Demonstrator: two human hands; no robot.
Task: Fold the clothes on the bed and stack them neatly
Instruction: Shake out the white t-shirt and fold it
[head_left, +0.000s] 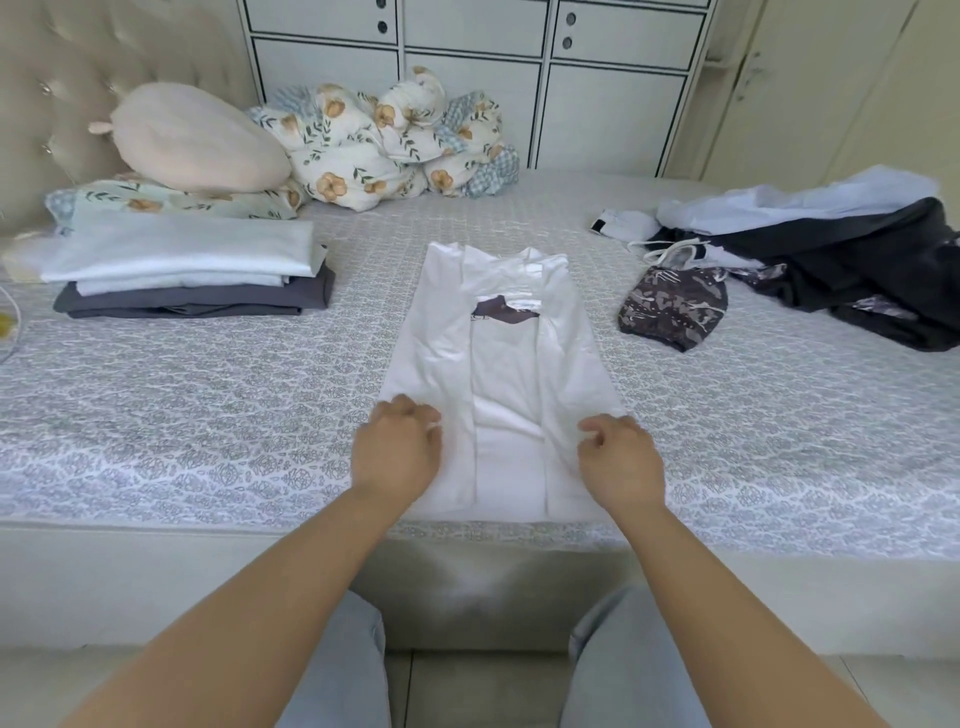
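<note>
White shirt (498, 364) lay flat on the bed (208, 415), near the front edge, centered right ahead of the person. Both sides were already folded in, so it made one long narrow strip; long axis ran straight away from the person toward the cupboards (467, 78), collar end far, hem end near. A dark print showed through the gap between the folded-in sides, about a third down from the collar. Fabric looked thin, soft, lightly creased. Left hand (397, 454) sat on the near left corner of the strip, fingers curled, seemingly pinching the cloth there. Right hand (621, 462) sat on the near right corner, fingers also curled, grip on the fabric likely but hard to confirm at the fingertips. Both hands were level with each other at the hem end, neither clearly nearer; the rest of the shirt stretched away beyond them. Judged next move: lift the hem and carry it forward along the long axis to the collar. Finished stack (192, 275) of folded light and grey pieces sat well apart to the left. Unfolded pile (831, 260) of dark and pale clothes sat well apart to the right, a patterned piece (672, 306) nearer the shirt.
</note>
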